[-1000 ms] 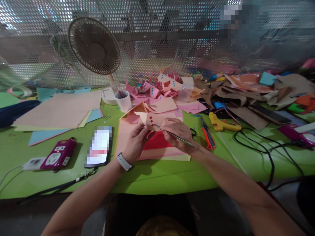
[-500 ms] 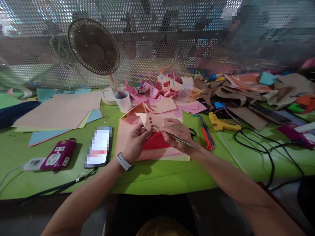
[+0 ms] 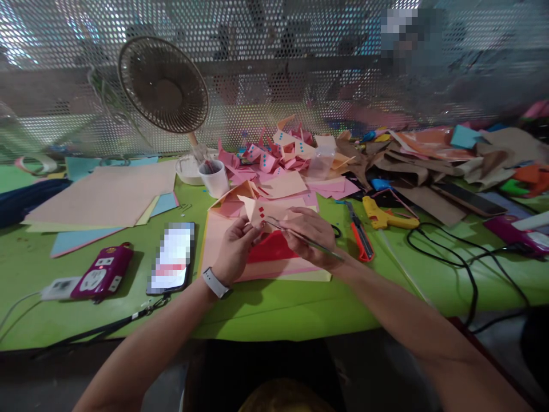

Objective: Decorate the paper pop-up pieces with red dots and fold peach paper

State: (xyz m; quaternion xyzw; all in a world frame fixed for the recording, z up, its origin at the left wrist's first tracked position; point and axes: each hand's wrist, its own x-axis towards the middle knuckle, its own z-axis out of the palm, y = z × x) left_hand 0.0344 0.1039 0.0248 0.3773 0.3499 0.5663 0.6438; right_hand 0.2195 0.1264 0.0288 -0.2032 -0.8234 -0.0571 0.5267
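Apparently mid-decoration, the left hand [image 3: 234, 250] pinches a peach folded paper piece [image 3: 257, 210] bearing small red squares just above its fingers, while the right hand [image 3: 312, 233] grips thin tweezers [image 3: 306, 239] whose tip touches it, so careful, steady placement seems needed next.

Lighting: daylight through the perforated screen [image 3: 300, 68] behind, glaring at upper left. Table [image 3: 278, 309] evenly lit, soft shadows. Edges bowed; background blurred.
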